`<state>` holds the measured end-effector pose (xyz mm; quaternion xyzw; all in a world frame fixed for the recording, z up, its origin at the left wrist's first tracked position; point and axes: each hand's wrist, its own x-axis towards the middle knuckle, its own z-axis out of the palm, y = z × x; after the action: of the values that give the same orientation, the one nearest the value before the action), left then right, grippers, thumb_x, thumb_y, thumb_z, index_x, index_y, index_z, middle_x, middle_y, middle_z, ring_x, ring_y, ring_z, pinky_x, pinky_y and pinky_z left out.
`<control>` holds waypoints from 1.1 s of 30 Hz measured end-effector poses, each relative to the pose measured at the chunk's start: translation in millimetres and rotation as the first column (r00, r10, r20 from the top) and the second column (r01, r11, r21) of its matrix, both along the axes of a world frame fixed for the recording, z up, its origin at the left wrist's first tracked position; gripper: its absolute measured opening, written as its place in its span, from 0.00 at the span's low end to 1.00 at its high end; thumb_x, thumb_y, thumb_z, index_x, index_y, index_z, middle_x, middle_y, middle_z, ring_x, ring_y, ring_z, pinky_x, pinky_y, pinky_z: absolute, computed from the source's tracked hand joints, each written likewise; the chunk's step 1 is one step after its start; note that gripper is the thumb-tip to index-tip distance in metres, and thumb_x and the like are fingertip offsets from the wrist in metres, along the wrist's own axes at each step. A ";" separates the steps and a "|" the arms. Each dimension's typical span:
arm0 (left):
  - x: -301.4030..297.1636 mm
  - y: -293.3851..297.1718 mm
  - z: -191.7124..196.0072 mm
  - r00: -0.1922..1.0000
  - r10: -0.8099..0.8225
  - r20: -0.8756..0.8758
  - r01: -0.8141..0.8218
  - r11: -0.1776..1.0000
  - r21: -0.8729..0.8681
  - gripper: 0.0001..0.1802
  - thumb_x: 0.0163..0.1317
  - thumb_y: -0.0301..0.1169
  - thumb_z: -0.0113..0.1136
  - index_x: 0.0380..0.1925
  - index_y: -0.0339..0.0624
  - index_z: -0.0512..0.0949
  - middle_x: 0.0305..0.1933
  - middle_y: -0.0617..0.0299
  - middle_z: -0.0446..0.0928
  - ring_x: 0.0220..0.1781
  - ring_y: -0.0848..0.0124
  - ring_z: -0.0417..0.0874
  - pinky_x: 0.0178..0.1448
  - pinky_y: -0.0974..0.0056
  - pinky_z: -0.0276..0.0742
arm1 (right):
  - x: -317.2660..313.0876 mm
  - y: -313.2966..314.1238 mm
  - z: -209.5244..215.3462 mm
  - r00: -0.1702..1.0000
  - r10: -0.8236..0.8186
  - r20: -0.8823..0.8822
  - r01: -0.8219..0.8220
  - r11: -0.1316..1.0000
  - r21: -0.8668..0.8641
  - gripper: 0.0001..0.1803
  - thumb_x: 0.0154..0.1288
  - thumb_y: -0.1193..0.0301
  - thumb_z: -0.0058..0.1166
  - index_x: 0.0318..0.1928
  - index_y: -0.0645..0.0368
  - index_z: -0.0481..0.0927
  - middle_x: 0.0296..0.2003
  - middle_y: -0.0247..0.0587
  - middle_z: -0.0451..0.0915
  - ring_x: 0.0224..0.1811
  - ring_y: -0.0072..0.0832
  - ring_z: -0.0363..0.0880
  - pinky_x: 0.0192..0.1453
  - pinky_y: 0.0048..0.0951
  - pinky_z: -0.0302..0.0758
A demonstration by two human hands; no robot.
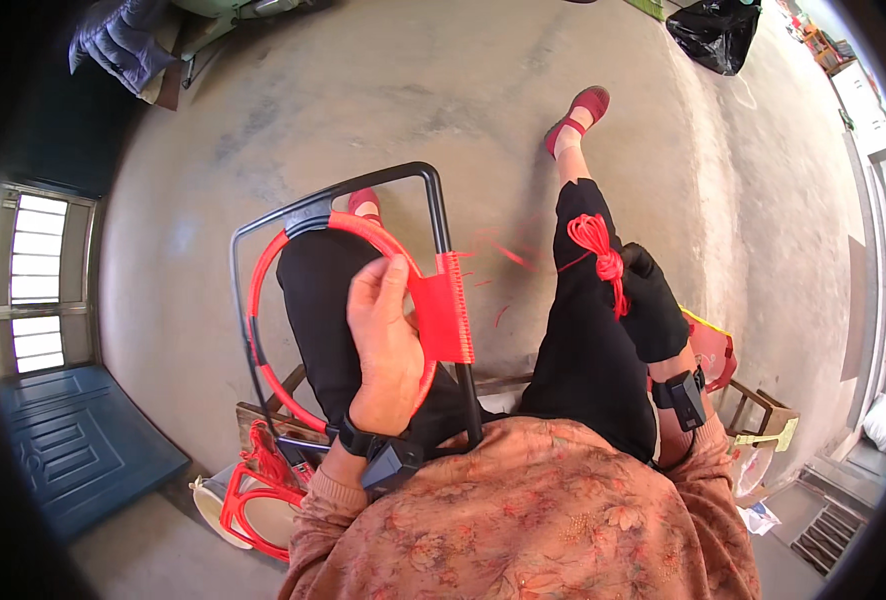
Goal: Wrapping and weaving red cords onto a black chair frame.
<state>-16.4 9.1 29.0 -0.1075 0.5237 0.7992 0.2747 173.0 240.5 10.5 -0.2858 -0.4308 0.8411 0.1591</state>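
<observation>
Resting a black frame [436, 205] over the left thigh [313, 290], seemingly for steadiness; touching or gripping, impossible to tell which, its red ring [255, 290] with the bare left hand [386, 330]; well apart, clutching bundled red cord [593, 238] in the gloved right hand [653, 308], likely against tangling.

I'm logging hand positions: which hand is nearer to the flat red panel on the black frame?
Left. The left hand is close by the red panel's left edge; the gloved right hand is farther off, to its right, holding the red cord bundle.
</observation>
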 end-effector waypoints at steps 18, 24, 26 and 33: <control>13.2 17.2 -17.9 0.975 -0.222 -0.021 0.222 0.974 0.036 0.11 0.61 0.22 0.58 0.44 0.38 0.74 0.35 0.65 0.77 0.33 0.79 0.77 0.38 0.72 0.75 | -96.4 -21.1 49.2 0.985 0.155 0.080 -0.114 0.223 0.968 0.12 0.55 0.77 0.57 0.42 0.60 0.79 0.36 0.42 0.79 0.38 0.34 0.78 0.43 0.30 0.74; 5.7 16.5 -11.1 0.966 -0.230 -0.121 0.226 0.973 -0.043 0.18 0.59 0.18 0.58 0.50 0.41 0.73 0.39 0.67 0.77 0.36 0.79 0.75 0.43 0.71 0.72 | -131.7 -43.6 77.2 0.887 0.271 0.374 -0.242 -0.418 0.876 0.14 0.49 0.80 0.54 0.39 0.55 0.79 0.34 0.39 0.78 0.38 0.38 0.77 0.42 0.35 0.73; 3.7 17.7 -15.7 0.957 -0.270 -0.111 0.272 0.962 0.011 0.19 0.58 0.18 0.58 0.51 0.40 0.73 0.39 0.67 0.77 0.36 0.78 0.75 0.44 0.71 0.72 | -138.9 -40.8 74.4 0.875 0.364 0.320 -0.180 -0.369 0.912 0.13 0.49 0.78 0.55 0.37 0.54 0.79 0.31 0.39 0.79 0.36 0.37 0.79 0.40 0.36 0.74; 3.6 24.5 -15.0 0.964 -0.265 -0.030 0.267 0.952 0.148 0.16 0.60 0.20 0.61 0.48 0.40 0.76 0.37 0.66 0.77 0.36 0.78 0.77 0.44 0.70 0.77 | -163.7 -41.8 77.6 0.697 0.449 0.559 -0.435 -0.355 0.828 0.10 0.49 0.76 0.57 0.35 0.57 0.79 0.27 0.45 0.78 0.33 0.42 0.80 0.40 0.35 0.75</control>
<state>-12.8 33.6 14.1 -0.0111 0.4729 0.7927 0.3845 9.3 198.7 88.1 0.1246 -0.9652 0.2284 -0.0275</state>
